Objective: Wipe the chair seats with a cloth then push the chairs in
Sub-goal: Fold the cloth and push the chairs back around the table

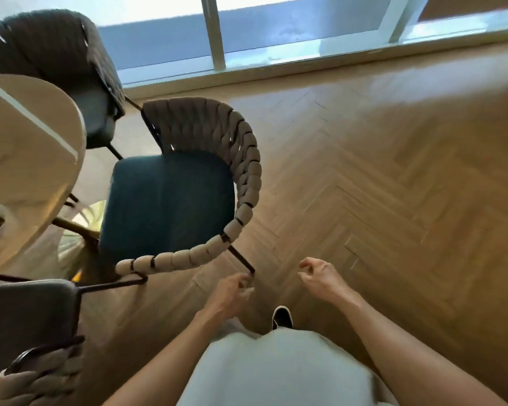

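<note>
A chair with a dark teal seat (167, 200) and a woven beige backrest (241, 159) stands pulled out from the round pale table (27, 159), turned toward it. My left hand (228, 294) hovers just below the chair's rear leg, fingers loosely curled, holding nothing. My right hand (320, 276) hangs to the right of it over the floor, fingers curled and apart, empty. No cloth is in view. A second chair (56, 63) stands at the table's far side. A third chair (27, 323) sits at the lower left.
Herringbone wood floor (393, 186) stretches to the right and ahead. A low window with white frames (217, 33) runs along the far wall. My shoe (282, 317) and pale clothing show at the bottom. The table's gold base (82, 230) stands under its top.
</note>
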Tool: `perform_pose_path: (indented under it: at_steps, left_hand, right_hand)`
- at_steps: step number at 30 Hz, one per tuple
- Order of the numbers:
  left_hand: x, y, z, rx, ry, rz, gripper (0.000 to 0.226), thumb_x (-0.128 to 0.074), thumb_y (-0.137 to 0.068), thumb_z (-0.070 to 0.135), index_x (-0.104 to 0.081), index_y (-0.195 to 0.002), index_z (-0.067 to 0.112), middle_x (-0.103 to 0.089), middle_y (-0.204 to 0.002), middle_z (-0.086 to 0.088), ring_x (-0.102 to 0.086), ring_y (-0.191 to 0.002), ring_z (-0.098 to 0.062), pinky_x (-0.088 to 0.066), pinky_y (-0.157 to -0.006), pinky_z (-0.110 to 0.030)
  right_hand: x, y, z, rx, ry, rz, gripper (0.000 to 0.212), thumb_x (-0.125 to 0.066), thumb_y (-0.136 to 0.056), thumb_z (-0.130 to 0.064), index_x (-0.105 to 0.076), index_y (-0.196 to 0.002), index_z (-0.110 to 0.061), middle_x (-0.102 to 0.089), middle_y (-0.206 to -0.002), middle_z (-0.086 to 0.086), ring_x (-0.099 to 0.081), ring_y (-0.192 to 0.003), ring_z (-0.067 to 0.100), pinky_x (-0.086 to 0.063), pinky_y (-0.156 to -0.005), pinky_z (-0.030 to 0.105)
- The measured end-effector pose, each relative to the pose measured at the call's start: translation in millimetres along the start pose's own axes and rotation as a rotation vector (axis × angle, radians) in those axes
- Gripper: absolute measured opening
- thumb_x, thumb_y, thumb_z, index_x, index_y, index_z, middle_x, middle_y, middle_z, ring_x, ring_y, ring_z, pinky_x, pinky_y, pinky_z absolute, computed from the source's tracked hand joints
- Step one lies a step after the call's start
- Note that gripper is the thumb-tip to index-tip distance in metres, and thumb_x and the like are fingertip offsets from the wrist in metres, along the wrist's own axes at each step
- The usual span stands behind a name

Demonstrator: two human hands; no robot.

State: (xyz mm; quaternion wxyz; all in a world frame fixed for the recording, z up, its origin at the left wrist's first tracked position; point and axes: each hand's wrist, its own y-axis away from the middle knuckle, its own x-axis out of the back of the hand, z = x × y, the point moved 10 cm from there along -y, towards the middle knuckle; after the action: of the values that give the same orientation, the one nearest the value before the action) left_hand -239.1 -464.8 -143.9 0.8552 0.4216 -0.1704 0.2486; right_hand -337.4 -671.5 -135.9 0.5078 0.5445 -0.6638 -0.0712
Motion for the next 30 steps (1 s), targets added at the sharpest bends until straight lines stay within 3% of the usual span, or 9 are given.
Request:
perform_pose_path:
  at_steps: [3,7,17,21,30]
  left_hand:
    - [-17,-20,58,-0.074,0.012,-0.024,0.035,-0.059,-0.093,0.033,-0.056,-0.127,0.026,-0.062,-0.123,0.004,-0.060,-0.104,-0.008,-0.053,-0.084,-0.017]
    - [-21,-64,116,-0.104,-0.019,-0.064,0.033,-0.060,-0.092,0.034,-0.059,-0.124,0.026,-0.065,-0.115,0.002,-0.062,-0.100,-0.011,-0.053,-0.089,-0.026]
    - [-10,-208,202,-0.086,-0.032,-0.090,0.035,-0.062,-0.089,0.033,-0.062,-0.123,0.024,-0.068,-0.114,0.003,-0.061,-0.097,-0.008,-0.050,-0.088,-0.022]
    - [22,-279,239,-0.041,-0.018,-0.084,0.034,-0.063,-0.088,0.034,-0.064,-0.121,0.023,-0.069,-0.110,-0.002,-0.063,-0.098,-0.014,-0.050,-0.091,-0.027]
    - [117,-395,307,0.008,0.006,-0.043,0.035,-0.060,-0.092,0.032,-0.059,-0.125,0.024,-0.065,-0.117,-0.001,-0.062,-0.100,-0.013,-0.050,-0.091,-0.025]
  right_hand:
    - [39,-5,34,-0.047,-0.040,0.023,0.030,-0.054,-0.093,-0.034,-0.060,-0.121,-0.025,-0.064,-0.120,0.000,-0.059,-0.101,0.015,-0.048,-0.082,0.025]
    - [79,-26,63,-0.095,-0.093,0.035,0.028,-0.054,-0.094,-0.034,-0.061,-0.119,-0.023,-0.064,-0.117,0.000,-0.059,-0.096,0.014,-0.047,-0.075,0.025]
    - [190,-144,69,-0.114,-0.130,0.059,0.031,-0.056,-0.092,-0.032,-0.061,-0.121,-0.021,-0.064,-0.115,0.002,-0.057,-0.091,0.013,-0.044,-0.074,0.023]
    - [249,-202,59,-0.134,-0.079,0.038,0.031,-0.055,-0.094,-0.034,-0.059,-0.123,-0.025,-0.064,-0.113,0.001,-0.060,-0.090,0.014,-0.047,-0.072,0.025]
    - [373,-325,1,-0.044,-0.056,0.053,0.040,-0.053,-0.095,-0.030,-0.049,-0.135,-0.024,-0.062,-0.104,0.000,-0.062,-0.086,0.015,-0.052,-0.073,0.030]
